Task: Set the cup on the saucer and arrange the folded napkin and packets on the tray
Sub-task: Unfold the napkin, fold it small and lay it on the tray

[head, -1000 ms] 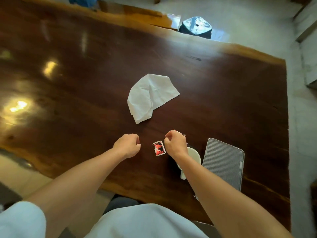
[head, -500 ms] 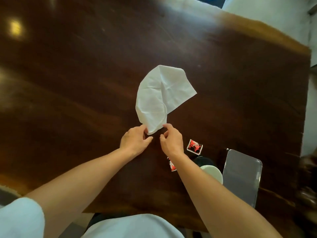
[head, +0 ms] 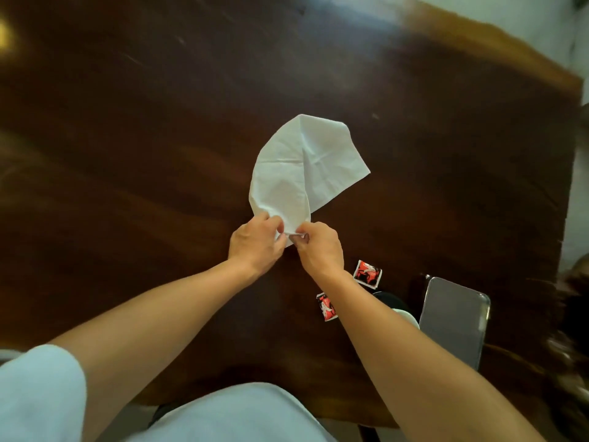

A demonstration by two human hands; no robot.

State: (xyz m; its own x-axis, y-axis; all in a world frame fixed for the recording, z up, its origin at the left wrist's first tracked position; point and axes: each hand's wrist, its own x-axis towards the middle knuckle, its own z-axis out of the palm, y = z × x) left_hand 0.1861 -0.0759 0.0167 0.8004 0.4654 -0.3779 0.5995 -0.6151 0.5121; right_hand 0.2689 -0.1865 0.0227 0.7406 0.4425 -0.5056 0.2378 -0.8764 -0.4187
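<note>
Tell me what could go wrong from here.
The left hand and right hand pinch only the napkin at its near corner; the creased sheet might fold crooked or tear. The right forearm passes over a packet and the cup, so drawing back could knock either.

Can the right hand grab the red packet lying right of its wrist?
Probably, once it lets go: the right hand is pinching the napkin corner. The red packet lies bare on the table close by, with nothing over it.

Dark glossy wooden table (head: 159, 138); pale floor (head: 510, 14) beyond.
</note>
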